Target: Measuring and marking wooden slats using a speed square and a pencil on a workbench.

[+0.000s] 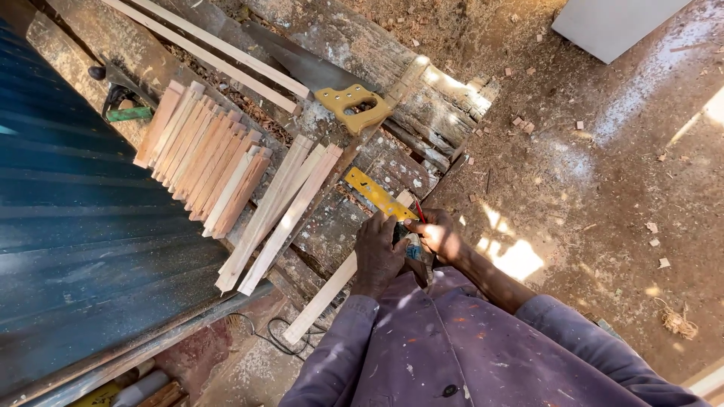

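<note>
My left hand presses down on a yellow try square and the pale wooden strip beneath it, on a rough old workbench. My right hand grips a red pencil, its tip at the square's edge on the strip. Both sleeves are purple and paint-spattered.
A handsaw with a yellow handle lies further along the bench. Several short reddish wood pieces are lined up on the left, with longer pale strips beside them. Blue corrugated sheet at left. Sawdust-covered ground at right.
</note>
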